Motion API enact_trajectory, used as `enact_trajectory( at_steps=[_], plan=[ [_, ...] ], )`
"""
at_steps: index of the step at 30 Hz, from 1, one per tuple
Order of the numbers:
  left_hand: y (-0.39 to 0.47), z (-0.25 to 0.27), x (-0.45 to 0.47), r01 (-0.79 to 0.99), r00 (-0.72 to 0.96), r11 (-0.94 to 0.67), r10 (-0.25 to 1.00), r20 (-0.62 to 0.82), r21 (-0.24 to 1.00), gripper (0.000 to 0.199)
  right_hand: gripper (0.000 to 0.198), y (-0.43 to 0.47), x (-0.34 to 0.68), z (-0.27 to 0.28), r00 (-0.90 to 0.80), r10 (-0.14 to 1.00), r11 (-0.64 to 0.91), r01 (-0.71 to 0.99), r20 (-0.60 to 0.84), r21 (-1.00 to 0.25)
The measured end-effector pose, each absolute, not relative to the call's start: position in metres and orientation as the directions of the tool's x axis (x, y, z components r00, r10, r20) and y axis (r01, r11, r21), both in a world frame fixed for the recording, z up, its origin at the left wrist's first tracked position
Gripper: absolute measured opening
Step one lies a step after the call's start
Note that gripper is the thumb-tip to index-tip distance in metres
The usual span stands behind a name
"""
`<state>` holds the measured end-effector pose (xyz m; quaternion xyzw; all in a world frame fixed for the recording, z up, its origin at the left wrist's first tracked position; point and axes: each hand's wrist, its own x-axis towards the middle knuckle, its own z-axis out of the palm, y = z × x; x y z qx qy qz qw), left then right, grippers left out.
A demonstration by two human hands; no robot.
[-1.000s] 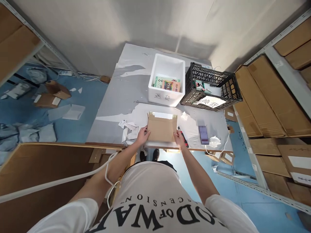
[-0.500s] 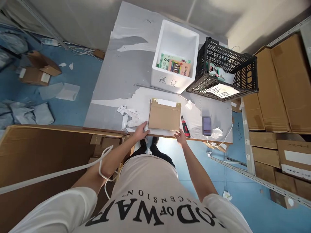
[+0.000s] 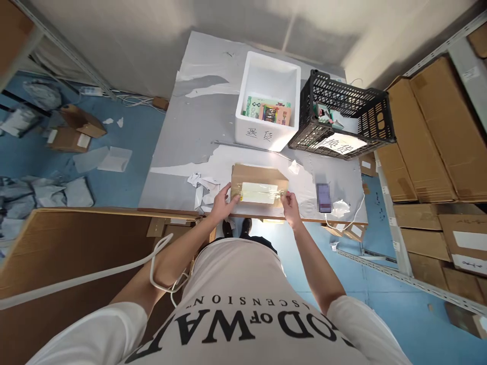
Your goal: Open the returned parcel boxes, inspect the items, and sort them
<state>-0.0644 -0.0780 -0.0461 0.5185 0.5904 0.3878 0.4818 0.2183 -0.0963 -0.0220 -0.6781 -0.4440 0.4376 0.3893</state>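
A small brown cardboard box (image 3: 260, 175) is held between my two hands at the front edge of the table. A white label (image 3: 259, 193) under shiny clear tape shows on the side facing me. My left hand (image 3: 222, 204) grips the box's left end, thumb on the near face. At the right end, my right hand (image 3: 291, 209) pinches the corner by the tape. Crumpled white paper (image 3: 205, 188) lies left of the box. The red and black utility knife is hidden from sight now.
Behind the box stand a white foam bin (image 3: 266, 134) with printed packs inside and a black plastic crate (image 3: 346, 121). A phone (image 3: 323, 197) with a white cable lies at right. A large open carton (image 3: 76, 253) borders the table's near left.
The box has been turned, so its labelled, taped side now faces me. Both hands have shifted their hold on its ends. The utility knife has dropped out of sight.
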Motion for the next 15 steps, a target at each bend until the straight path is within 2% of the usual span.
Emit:
enact_trajectory(
  at_steps=[8,11,15],
  plan=[
    [-0.062,-0.015,-0.041,0.330,-0.153,0.246,0.967,-0.205,0.911,0.072,0.038,-0.077,0.207,0.011,0.307,0.898,-0.438,0.534,-0.317,-0.723],
    [-0.065,-0.015,-0.039,0.326,-0.192,0.282,0.954,-0.229,0.902,0.071,0.036,-0.072,0.210,0.017,0.279,0.884,-0.465,0.603,-0.375,-0.649],
    [-0.077,-0.023,-0.042,0.304,-0.156,0.364,0.931,-0.330,0.880,0.064,0.033,-0.076,0.214,0.012,0.203,0.840,-0.489,0.687,-0.503,-0.538]
  ],
)
